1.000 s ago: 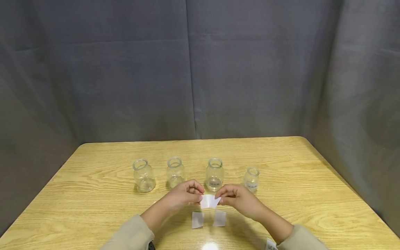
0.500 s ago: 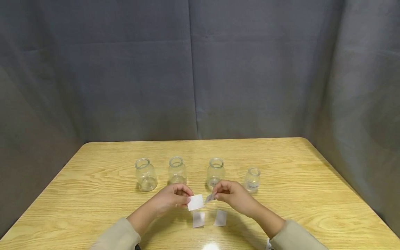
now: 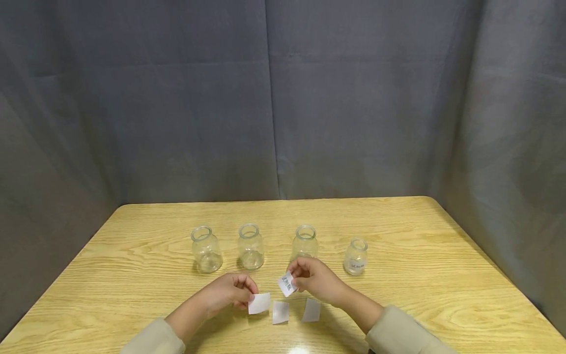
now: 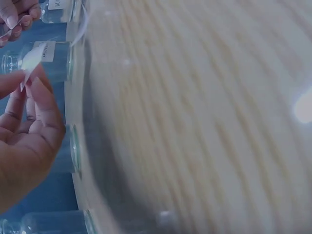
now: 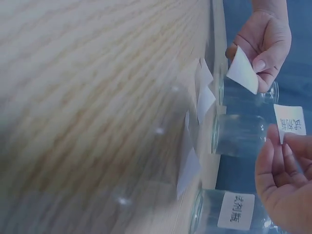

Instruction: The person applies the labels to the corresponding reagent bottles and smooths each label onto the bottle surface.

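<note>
My right hand (image 3: 319,281) pinches a small white label (image 3: 287,283) with dark handwritten characters, in front of the third jar (image 3: 305,242). In the right wrist view this label (image 5: 291,120) stands up from the fingertips. Lower and to the left, my left hand (image 3: 224,294) holds a blank white slip of paper (image 3: 259,303) between thumb and fingers. The two hands are apart. Two more white slips lie on the table below them, a left slip (image 3: 280,312) and a right slip (image 3: 311,310). The right hand hides the third jar's lower part.
Glass jars without lids stand in a row across the wooden table (image 3: 132,275): a far left jar (image 3: 207,250), a second jar (image 3: 250,247), and a smaller labelled jar (image 3: 355,257) at the right. A grey curtain (image 3: 199,123) surrounds the table.
Both hands first held one white piece. The label and blank slip came apart; the left hand moved left and down with the slip, and the right hand turned the label's writing into view.
</note>
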The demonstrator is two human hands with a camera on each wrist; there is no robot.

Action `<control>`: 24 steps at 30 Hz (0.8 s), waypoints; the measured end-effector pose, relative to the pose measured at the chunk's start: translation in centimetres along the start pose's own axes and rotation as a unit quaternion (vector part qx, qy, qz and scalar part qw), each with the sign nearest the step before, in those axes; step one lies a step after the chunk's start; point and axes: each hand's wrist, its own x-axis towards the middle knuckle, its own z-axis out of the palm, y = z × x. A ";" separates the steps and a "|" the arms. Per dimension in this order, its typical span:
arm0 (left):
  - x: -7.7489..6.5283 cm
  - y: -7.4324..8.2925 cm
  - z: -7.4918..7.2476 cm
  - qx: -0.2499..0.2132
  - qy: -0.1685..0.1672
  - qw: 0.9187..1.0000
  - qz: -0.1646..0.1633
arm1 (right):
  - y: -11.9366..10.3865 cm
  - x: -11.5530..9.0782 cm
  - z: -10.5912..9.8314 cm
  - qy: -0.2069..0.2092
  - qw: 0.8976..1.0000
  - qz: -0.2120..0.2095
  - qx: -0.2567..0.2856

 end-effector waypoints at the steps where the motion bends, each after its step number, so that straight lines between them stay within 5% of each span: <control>1: -0.1 -0.2 -0.1 0.000 -0.001 1.000 -0.002 | 0.0 0.1 0.2 0.000 1.000 0.000 -0.001; 12: -1.1 -1.2 -1.2 0.021 0.012 1.000 -0.016 | -0.2 1.8 1.7 0.029 0.999 -0.003 -0.035; 24: -1.1 -0.6 -2.0 0.032 0.057 0.997 -0.030 | -0.4 3.5 3.0 0.022 0.999 -0.020 -0.045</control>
